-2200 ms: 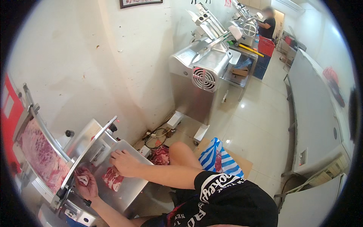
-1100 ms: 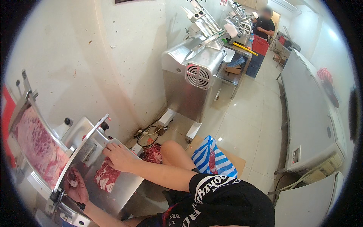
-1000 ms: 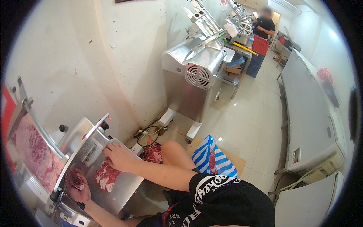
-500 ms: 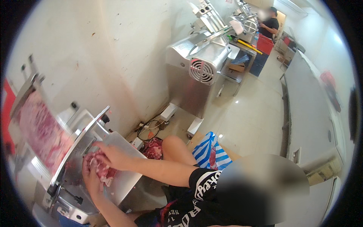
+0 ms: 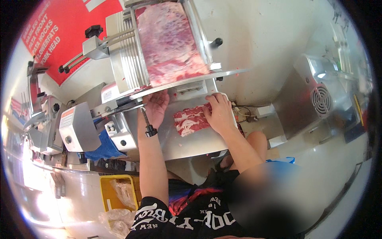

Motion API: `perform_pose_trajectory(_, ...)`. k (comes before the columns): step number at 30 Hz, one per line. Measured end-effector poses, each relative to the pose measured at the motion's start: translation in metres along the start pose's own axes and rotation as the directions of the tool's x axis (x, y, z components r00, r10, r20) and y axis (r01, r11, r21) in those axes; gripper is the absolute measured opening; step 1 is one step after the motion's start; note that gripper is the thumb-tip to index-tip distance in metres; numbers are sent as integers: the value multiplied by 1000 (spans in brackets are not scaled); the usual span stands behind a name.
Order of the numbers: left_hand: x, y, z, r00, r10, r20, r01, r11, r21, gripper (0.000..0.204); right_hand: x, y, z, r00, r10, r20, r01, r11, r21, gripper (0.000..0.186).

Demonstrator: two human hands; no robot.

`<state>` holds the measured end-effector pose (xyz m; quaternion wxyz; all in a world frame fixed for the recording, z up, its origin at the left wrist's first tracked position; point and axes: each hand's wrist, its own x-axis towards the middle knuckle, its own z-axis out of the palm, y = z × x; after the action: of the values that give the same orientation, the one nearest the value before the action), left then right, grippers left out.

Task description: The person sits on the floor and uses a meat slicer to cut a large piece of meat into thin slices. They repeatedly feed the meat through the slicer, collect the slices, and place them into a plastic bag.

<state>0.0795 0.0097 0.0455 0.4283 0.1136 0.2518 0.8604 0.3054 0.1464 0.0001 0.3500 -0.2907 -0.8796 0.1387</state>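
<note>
A large slab of marbled raw meat (image 5: pixel 169 44) sits on the carriage of a metal meat slicer, above its blade edge (image 5: pixel 187 78). On the slicer's steel tray (image 5: pixel 175 149) below, several thin red-and-white meat slices (image 5: pixel 191 120) lie in an overlapping row. My left hand (image 5: pixel 156 106) is open just under the blade edge, palm up, fingers partly hidden by it and nothing seen in the palm. My right hand (image 5: pixel 220 113) rests at the right end of the slices, thumb touching them, fingers spread toward the tray's far edge.
A black-knobbed rod (image 5: pixel 150 129) stands across my left wrist. Beside it is the slicer's motor housing (image 5: pixel 79 127) with a blue cloth (image 5: pixel 104 147) near it. A yellow crate (image 5: pixel 104 191) with plastic bags is lower left. Another slicer (image 5: pixel 306 91) stands at right, cables (image 5: pixel 244 112) by the wall.
My view has swung left, bringing the slicer to the middle. The meat slices bunched between both hands now lie on the tray. My left hand has moved off them to under the blade.
</note>
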Motion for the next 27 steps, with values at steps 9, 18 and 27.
perform_pose_trajectory(9,4,-8,-9,992,-123,-27,114,967,-227,30,6,0,-1,999,31,-28,-28,996,81,34)
perform_pose_trajectory(18,-25,-27,16,997,-74,16,53,831,554,27,13,-21,-8,987,-103,-123,137,940,312,32)
perform_pose_trajectory(27,-29,-26,-1,963,-24,269,-268,-189,945,41,5,2,3,991,116,63,-120,991,64,29)
